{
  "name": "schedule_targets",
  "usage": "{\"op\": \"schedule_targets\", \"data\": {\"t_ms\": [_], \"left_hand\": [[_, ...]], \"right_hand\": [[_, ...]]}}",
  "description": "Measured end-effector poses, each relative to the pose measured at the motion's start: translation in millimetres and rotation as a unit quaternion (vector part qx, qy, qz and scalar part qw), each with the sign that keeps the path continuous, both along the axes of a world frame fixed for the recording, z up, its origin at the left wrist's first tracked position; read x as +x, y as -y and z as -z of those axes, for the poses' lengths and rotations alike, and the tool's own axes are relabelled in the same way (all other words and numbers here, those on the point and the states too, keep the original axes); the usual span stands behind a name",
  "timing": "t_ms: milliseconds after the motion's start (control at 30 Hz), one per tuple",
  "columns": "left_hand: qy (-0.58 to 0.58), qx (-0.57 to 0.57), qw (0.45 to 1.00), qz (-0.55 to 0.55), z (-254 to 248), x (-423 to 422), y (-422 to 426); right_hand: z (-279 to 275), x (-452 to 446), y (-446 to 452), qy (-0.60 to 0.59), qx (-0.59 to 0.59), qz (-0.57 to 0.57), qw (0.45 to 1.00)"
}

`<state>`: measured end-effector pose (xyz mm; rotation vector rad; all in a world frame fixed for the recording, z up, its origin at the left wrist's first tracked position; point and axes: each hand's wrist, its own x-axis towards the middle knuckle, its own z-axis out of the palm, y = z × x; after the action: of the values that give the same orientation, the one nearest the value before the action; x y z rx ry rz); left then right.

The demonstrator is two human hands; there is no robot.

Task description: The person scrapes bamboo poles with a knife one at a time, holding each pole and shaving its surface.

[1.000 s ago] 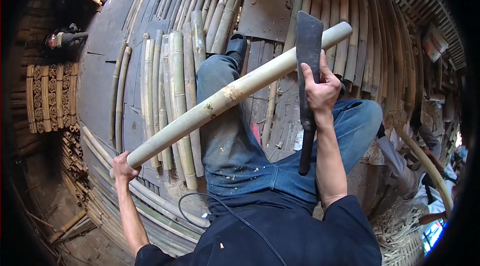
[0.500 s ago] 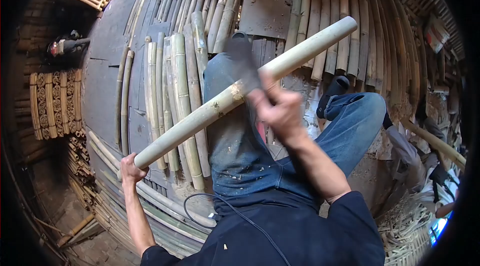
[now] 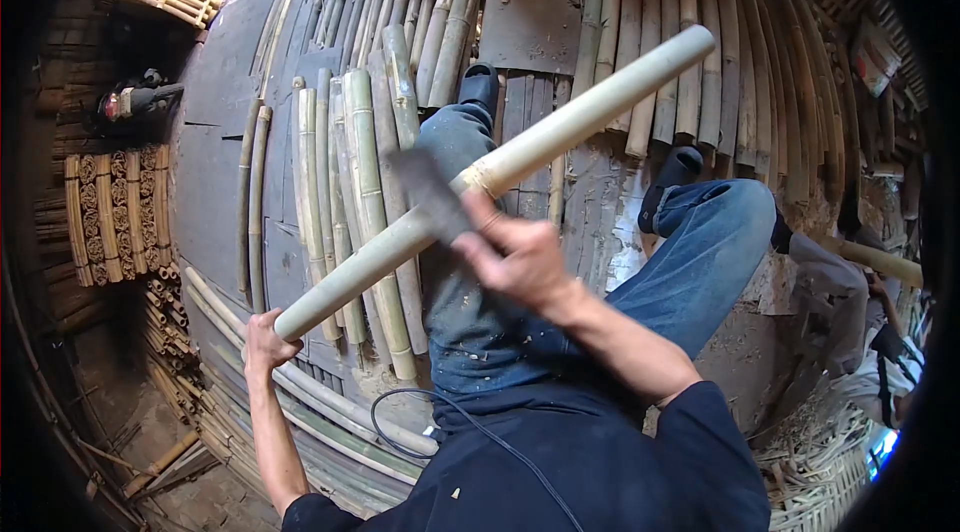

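Note:
A thick pale-green bamboo pole (image 3: 590, 112) lies slantwise across my raised thigh, from lower left to upper right. My left hand (image 3: 268, 340) is closed round its lower left end. My right hand (image 3: 520, 257) grips a broad, dark chopping knife (image 3: 428, 194), its blade smeared by motion and crossing the pole near the middle. Pale, freshly scraped wood shows at a joint of the pole just beside the blade. The handle is mostly hidden in my fingers.
Cut bamboo poles (image 3: 365, 182) lie left of my leg, with more rows (image 3: 700, 52) at the back. Longer poles (image 3: 300, 397) run at lower left. Bundled bamboo pieces (image 3: 118, 212) are stacked far left. Another person's leg (image 3: 825, 287) and strips (image 3: 825, 472) are at right.
My right hand and the knife have moved down and left along the pole. The pole and my left hand have barely shifted.

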<state>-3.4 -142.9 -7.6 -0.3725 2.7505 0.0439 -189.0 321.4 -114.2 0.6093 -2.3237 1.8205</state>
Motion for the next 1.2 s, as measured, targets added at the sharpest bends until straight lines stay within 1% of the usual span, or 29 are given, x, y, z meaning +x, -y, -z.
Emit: {"op": "schedule_targets", "data": {"t_ms": [67, 100, 133, 200, 233, 267, 300, 333, 367, 400, 433, 467, 533, 567, 600, 633, 700, 733, 800, 867, 900, 933, 967, 1000, 1033, 1067, 1133, 1167, 1200], "left_hand": [[0.07, 0.092, 0.993, -0.01, 1.2, 1.3, 8.5], [0.089, 0.102, 0.99, -0.032, -1.3, -0.1, 10.2], [0.095, 0.108, 0.989, -0.03, -1.1, 0.4, 17.2], [0.104, 0.116, 0.987, -0.04, -8.0, -9.1, 18.2], [0.119, 0.105, 0.987, -0.028, -8.2, -14.7, 21.1], [0.123, 0.122, 0.984, -0.033, -10.3, -22.0, 17.9], [0.146, 0.108, 0.983, -0.027, -8.9, -28.5, 17.6], [0.171, 0.093, 0.981, -0.017, -8.4, -34.7, 18.7], [0.176, 0.092, 0.98, -0.012, -10.4, -36.3, 23.4], [0.176, 0.1, 0.979, -0.02, -14.3, -35.0, 30.7], [0.176, 0.105, 0.978, -0.029, -21.0, -34.5, 33.1], [0.155, 0.109, 0.982, -0.021, -24.0, -31.2, 33.9], [0.159, 0.102, 0.982, -0.027, -27.5, -29.4, 26.4], [0.148, 0.097, 0.984, -0.015, -25.6, -27.6, 28.5], [0.133, 0.092, 0.987, -0.007, -22.5, -24.6, 30.4], [0.15, 0.104, 0.982, -0.04, -21.0, -24.5, 32.9], [0.128, 0.093, 0.987, -0.027, -18.5, -19.2, 35.4], [0.127, 0.094, 0.987, -0.03, -17.8, -19.2, 32.2], [0.129, 0.104, 0.985, -0.038, -15.9, -23.0, 28.0], [0.137, 0.112, 0.983, -0.038, -12.8, -25.4, 22.2], [0.144, 0.109, 0.983, -0.039, -13.1, -30.0, 21.5], [0.152, 0.103, 0.982, -0.035, -14.8, -37.4, 22.9], [0.145, 0.095, 0.985, -0.023, -14.0, -39.3, 29.8], [0.105, 0.094, 0.99, 0.007, -10.2, -35.6, 39.2], [0.111, 0.091, 0.99, -0.001, -15.9, -42.2, 35.3], [0.116, 0.088, 0.989, -0.015, -21.8, -43.6, 30.4], [0.113, 0.076, 0.991, -0.011, -27.3, -45.5, 30.0], [0.109, 0.068, 0.992, -0.007, -26.3, -43.7, 30.5], [0.096, 0.063, 0.993, -0.006, -22.4, -40.1, 32.8]], "right_hand": [[-21.4, -39.5, -41.9, 0.081, 0.019, 0.088, 0.993], [-16.4, -60.0, -59.6, 0.064, 0.022, 0.15, 0.986], [-12.7, -78.5, -76.4, 0.044, 0.025, 0.21, 0.976], [15.4, -99.2, -100.5, 0.066, -0.046, 0.251, 0.965], [-11.5, -93.2, -96.5, 0.082, 0.016, 0.234, 0.969], [-15.5, -84.1, -80.0, 0.026, 0.024, 0.212, 0.977], [-16.8, -69.1, -58.5, 0.058, -0.018, 0.157, 0.986], [-10.2, -51.0, -38.5, -0.001, 0.016, 0.117, 0.993], [-8.2, -29.7, -19.5, -0.014, 0.066, 0.078, 0.995], [-7.3, -16.2, -7.5, 0.009, 0.03, 0.055, 0.998], [-10.4, -13.3, -3.6, 0.014, 0.029, 0.037, 0.999], [-8.7, -16.5, -5.2, 0.019, 0.026, 0.046, 0.998], [-3.2, -28.8, -16.4, 0.049, -0.026, 0.059, 0.997], [-14.0, -38.2, -28.5, 0.113, -0.022, 0.088, 0.989], [-18.6, -52.8, -40.9, 0.108, -0.007, 0.134, 0.985], [-5.9, -70.1, -54.5, 0.058, -0.012, 0.182, 0.982], [0.6, -95.9, -88.7, 0.081, 0.024, 0.262, 0.961], [-7.1, -101.4, -99.8, 0.124, 0.012, 0.284, 0.951], [1.6, -103.5, -104.2, 0.083, 0.04, 0.288, 0.953], [-25.7, -79.9, -63.3, 0.097, -0.001, 0.201, 0.975], [-3.9, -61.8, -40.4, 0.048, -0.039, 0.128, 0.99], [-20.6, -33.5, -19.3, 0.079, 0.057, 0.068, 0.993], [-4.9, -7.9, 9.9, 0.03, 0.007, 0.02, 0.999], [-4.5, 16.1, 29.9, 0.029, 0.006, -0.042, 0.999], [-10.3, 28.6, 40.9, 0.027, 0.067, -0.108, 0.991], [-14.5, 33.8, 44.6, 0.016, 0.071, -0.118, 0.99], [-5.7, 16.2, 33.3, -0.009, -0.002, -0.054, 0.998], [-1.7, -1.0, 15.5, 0.01, 0.0, -0.016, 1.0], [-18.5, -21.2, -6.4, 0.052, 0.007, 0.032, 0.998]]}}
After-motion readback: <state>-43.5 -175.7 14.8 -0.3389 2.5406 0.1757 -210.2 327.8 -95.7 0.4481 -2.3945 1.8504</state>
